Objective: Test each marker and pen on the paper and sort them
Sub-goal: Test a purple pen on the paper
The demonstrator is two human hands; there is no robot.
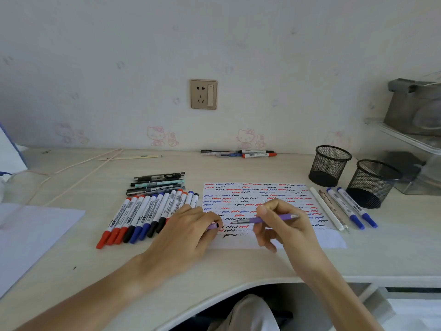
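Observation:
A white paper [331, 240] covered with red, blue and black squiggles lies in front of me. My right hand [284, 225] grips a purple pen [274, 219] just above the paper, its tip pointing left. My left hand [188, 230] holds the purple cap [213, 226] at the paper's left edge. A row of several red, black and blue whiteboard markers [143, 216] lies left of the paper, with several dark pens [157, 183] behind them. Right of the paper lie a white pen, a patterned pen and two blue markers [350, 209].
Two black mesh pen cups [329, 166] [372, 183] stand at the back right beside a clear plastic organizer [410, 144]. More pens and markers [241, 153] lie by the wall. Another sheet [28, 235] lies at the left. A cable [71, 168] runs across the back left.

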